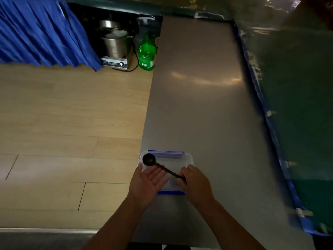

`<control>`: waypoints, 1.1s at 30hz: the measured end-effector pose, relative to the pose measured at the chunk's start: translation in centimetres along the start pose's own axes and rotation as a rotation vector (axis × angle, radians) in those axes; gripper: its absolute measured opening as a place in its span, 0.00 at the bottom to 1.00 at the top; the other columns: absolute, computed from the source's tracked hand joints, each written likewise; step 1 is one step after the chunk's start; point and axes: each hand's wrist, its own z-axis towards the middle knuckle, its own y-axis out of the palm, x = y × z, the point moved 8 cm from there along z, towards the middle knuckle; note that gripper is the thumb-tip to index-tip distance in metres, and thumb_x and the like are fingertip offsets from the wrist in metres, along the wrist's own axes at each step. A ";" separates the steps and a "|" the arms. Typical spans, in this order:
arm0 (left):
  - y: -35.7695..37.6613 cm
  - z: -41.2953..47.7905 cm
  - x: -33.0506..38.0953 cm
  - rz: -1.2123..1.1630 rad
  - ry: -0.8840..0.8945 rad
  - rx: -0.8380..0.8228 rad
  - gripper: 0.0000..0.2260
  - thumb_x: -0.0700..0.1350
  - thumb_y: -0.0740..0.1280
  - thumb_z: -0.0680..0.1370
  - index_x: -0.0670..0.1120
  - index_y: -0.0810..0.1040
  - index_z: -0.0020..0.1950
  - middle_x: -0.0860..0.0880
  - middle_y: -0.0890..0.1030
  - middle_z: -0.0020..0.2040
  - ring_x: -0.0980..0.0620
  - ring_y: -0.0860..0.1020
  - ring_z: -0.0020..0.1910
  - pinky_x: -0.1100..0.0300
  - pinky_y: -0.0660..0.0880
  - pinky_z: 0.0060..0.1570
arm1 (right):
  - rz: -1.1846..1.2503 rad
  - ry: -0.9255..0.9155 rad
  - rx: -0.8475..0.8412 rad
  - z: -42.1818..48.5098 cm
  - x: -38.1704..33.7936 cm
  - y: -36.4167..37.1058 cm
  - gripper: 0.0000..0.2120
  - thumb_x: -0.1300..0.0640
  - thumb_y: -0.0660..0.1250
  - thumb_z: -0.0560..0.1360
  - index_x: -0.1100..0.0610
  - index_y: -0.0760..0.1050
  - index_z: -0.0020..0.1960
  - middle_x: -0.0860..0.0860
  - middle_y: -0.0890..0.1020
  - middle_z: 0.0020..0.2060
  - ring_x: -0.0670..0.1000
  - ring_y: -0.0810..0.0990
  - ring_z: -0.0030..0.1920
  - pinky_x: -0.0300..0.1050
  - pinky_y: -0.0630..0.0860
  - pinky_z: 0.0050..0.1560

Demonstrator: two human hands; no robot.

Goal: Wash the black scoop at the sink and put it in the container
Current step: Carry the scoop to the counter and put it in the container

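A black scoop (149, 159) with a round bowl and a long thin handle hangs over a clear plastic container (187, 156) with blue clips, which stands near the left edge of a steel counter (198, 98). My right hand (196, 184) pinches the end of the scoop's handle over the container's near right corner. The scoop's bowl points left, above the container's far left corner. My left hand (146, 184) is held palm up with fingers spread, just under the handle and over the container's left side. It holds nothing.
A green bottle (146, 53) stands on the floor beside the counter's far left corner. Next to it, a steel pot (114, 42) sits on an induction cooker. A blue cloth (41, 31) hangs at the far left. Green sheeting (297, 98) borders the counter's right side.
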 end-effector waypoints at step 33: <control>-0.2 3.8 -0.2 -0.036 -0.065 0.091 0.29 0.60 0.58 0.79 0.39 0.71 0.69 0.35 0.76 0.66 0.38 0.76 0.64 0.44 0.75 0.58 | -0.179 0.021 -0.185 3.0 -0.1 3.9 0.12 0.54 0.62 0.78 0.54 0.76 0.59 0.53 0.79 0.55 0.53 0.78 0.54 0.48 0.77 0.52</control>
